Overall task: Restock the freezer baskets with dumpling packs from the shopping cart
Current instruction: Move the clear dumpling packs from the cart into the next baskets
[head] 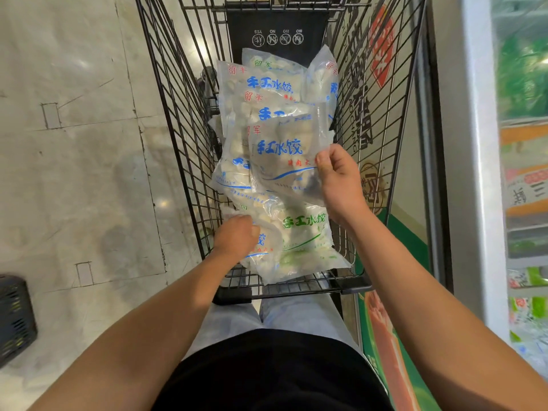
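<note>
Right hand [338,179] grip is pinching the blue-print pack [281,155] by its edge, lifting it clear; left hand [237,235] grip, below-left, is clutching another pack [261,247] in the cart [184,120].

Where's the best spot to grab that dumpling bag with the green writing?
Probably the green-print pack is best taken by its flat sealed edge nearest the cart handle, coming from above. It lies on top at the near end, and the left hand already holds the blue-print pack beside it.
</note>
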